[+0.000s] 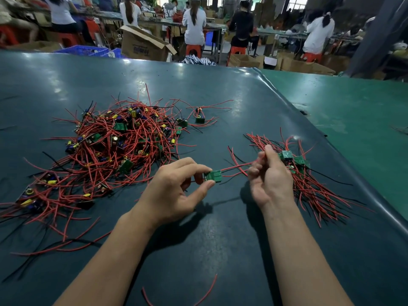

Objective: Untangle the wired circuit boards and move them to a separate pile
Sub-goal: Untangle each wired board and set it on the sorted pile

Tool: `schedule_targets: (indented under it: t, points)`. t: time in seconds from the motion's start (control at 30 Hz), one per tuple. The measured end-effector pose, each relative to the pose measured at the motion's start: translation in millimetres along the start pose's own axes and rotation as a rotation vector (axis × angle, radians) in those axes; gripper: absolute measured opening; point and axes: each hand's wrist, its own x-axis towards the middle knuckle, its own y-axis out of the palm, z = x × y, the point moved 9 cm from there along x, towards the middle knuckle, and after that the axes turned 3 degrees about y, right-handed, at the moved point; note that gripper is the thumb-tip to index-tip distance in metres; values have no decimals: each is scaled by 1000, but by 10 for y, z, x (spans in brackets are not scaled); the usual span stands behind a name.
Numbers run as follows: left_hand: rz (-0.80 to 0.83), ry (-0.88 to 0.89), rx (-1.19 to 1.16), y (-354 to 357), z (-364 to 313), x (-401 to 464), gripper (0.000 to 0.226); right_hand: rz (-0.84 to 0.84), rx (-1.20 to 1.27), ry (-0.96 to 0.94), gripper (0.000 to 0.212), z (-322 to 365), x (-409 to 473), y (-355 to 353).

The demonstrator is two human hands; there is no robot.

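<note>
A big tangled heap of small green circuit boards with red and black wires [114, 146] lies on the left of the dark table. A smaller sorted pile of wired boards [309, 173] lies at the right. My left hand [174, 188] pinches one green circuit board [213, 176] between thumb and fingers, above the table between the piles. Red wires [236, 167] run from that board to my right hand [270, 175], whose fingers are closed around them, just left of the sorted pile. One board with wires [199, 119] lies apart behind the heap.
A loose red wire [209, 290] lies near the table's front edge. The dark mat's raised edge [309, 120] borders a green surface [357, 111] at the right. Beyond the table, cardboard boxes [143, 45], blue crates [84, 50] and seated people at benches.
</note>
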Motion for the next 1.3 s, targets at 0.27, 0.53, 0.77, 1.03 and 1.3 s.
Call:
schedule_targets:
  t: [0.27,0.53,0.77,1.03,1.3]
  points:
    - [-112,-16,61,-129,52,-14,19,-273,-735,-740,27,496,-213,-23]
    - [-326,-75,259,-352,183,-59,27,505,-580,77,38,-461,-345,514]
    - [-211,-9,411,-289,210,-30,41,440,-610,-224,29,-227,-442,568]
    - [-479,-526,716,-775,564,-295,11,-46,48,153,36,-135,-126,-26]
    - [-372,-859,765,-1059,792,-500,17,12,-204,0,35,-102,-147,107]
